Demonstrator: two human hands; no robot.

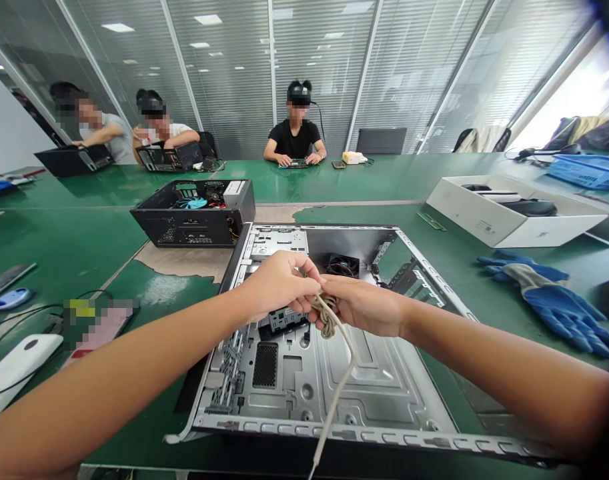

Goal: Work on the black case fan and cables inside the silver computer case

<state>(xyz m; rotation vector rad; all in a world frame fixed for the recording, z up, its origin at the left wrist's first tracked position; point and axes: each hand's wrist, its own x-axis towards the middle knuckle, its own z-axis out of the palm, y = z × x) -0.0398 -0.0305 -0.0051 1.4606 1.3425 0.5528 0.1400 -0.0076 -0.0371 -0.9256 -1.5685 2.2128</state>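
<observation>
While the beige cable (353, 361) was pinched between the left hand's (279, 290) thumb and forefinger, its small coil (327, 325) was gripped by the curled fingers of the right hand (369, 307) (their tips were partly hidden). It was held above an open metal computer case (404, 438), with its tail draped across the near rim. Far left, a black computer case (197, 225) had been set; to the right, blue gloves (559, 303) were laid near a white box (477, 217). At the far side, a circuit board (298, 163) was being handled by a person in black (297, 139).
</observation>
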